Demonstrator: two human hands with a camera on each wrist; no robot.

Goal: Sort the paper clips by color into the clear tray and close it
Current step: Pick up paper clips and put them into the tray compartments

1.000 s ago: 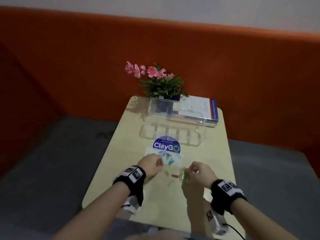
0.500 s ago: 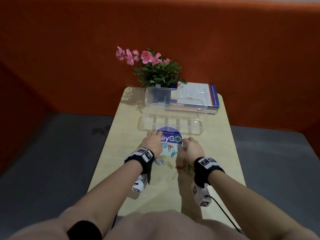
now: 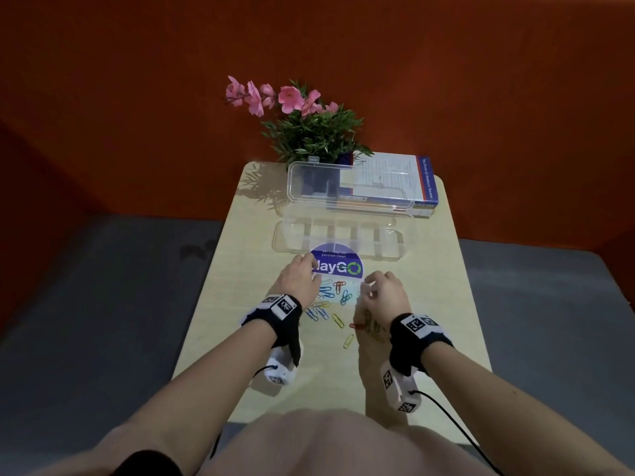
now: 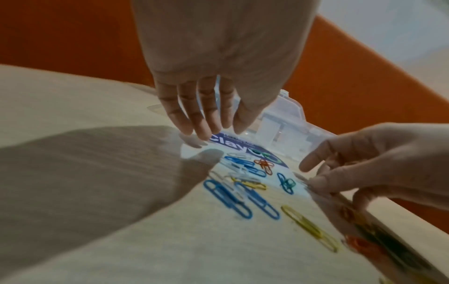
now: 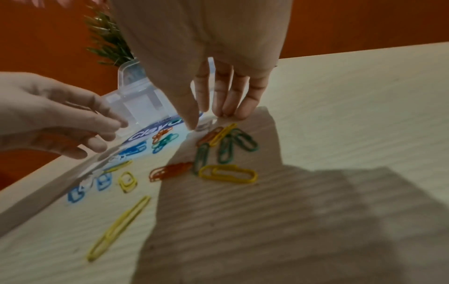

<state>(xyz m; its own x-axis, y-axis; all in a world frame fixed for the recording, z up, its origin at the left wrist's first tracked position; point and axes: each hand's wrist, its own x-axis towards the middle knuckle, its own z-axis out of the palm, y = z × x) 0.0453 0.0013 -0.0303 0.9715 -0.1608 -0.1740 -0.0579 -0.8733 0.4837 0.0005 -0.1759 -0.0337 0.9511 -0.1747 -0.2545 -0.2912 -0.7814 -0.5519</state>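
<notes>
Coloured paper clips lie loose on the table between my hands: blue ones [image 3: 318,312] [image 4: 228,198], a yellow one [image 3: 338,320], a red one [image 3: 357,325], and a green, yellow and orange cluster [image 5: 228,146] under my right hand. The clear tray [image 3: 400,242] sits just beyond them, its compartments bare and its lid [image 3: 343,187] standing up behind. My left hand [image 3: 311,269] [image 4: 201,132] hovers with straight fingers over the sticker's left edge and holds nothing. My right hand [image 3: 367,286] [image 5: 218,117] rests its straight fingertips on the table beside the clips.
A round blue ClayGo sticker [image 3: 338,266] lies flat between the clips and the tray. A pot of pink flowers [image 3: 309,132] and a book [image 3: 395,180] stand at the table's far edge behind the lid. The narrow table [image 3: 220,321] drops off on both sides.
Both hands moved forward toward the sticker and tray. The right hand let go of the bunch of green clips it pinched, and they now lie on the table.
</notes>
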